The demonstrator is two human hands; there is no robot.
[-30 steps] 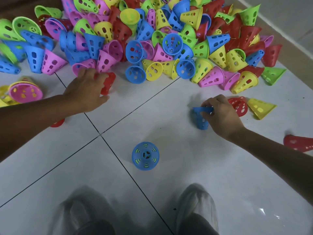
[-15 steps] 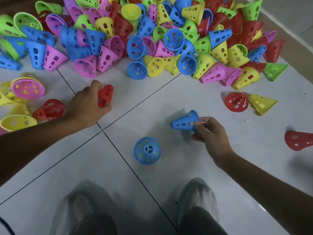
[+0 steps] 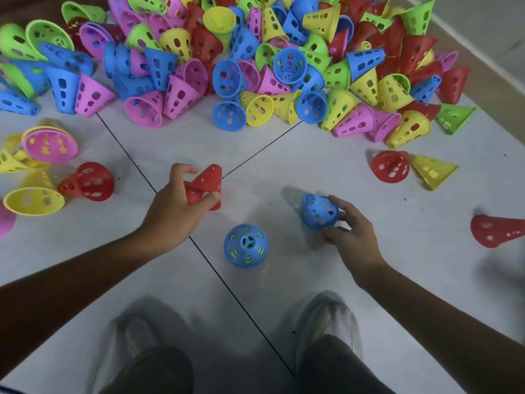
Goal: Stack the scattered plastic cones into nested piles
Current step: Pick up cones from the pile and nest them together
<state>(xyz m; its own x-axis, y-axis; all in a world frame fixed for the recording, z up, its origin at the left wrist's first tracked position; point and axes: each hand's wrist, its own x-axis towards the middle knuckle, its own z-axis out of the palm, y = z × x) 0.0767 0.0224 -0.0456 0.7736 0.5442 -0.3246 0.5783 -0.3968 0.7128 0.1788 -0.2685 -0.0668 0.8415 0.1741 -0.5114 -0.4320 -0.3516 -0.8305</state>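
**Two cones in hand, standing blue stack awaiting the next piece**

Step in hand. The right hand (image 3: 350, 233) grips a blue cone (image 3: 319, 212) by its wide rim, fingertips curled round the edge, narrow tip pointing up and away from the person. The left hand (image 3: 173, 211) grips a red cone (image 3: 205, 184), thumb and fingers pinched on its lower rim, tip upward. Between the two hands a blue stack (image 3: 246, 245) stands upright on the tiled floor (image 3: 284, 172), with green showing through its slots, which suggests a green cone nested beneath.

Judgement on execution. The blue cone sits just beside the stack and is the likelier next placement. It should be brought directly above the stack's tip, rim level, and lowered straight so it seats without tilting or knocking the stack over. A rim grip leaves the interior free, which suits nesting. The red cone has no red stack started nearby; it would best be set upright as a new base.

Surroundings. The main heap of cones (image 3: 255, 66) in blue, pink, yellow, green and red fills the far floor. Loose pieces lie apart from it: a red cone on its side (image 3: 89, 182) and a yellow cone (image 3: 32, 197) at left, a red and yellow pair (image 3: 393, 166) at right, and another red cone (image 3: 494, 231) at the right edge. The person's shoes (image 3: 326, 319) stand near the stack.

Obstructions. Nothing lies between the blue cone and the stack.
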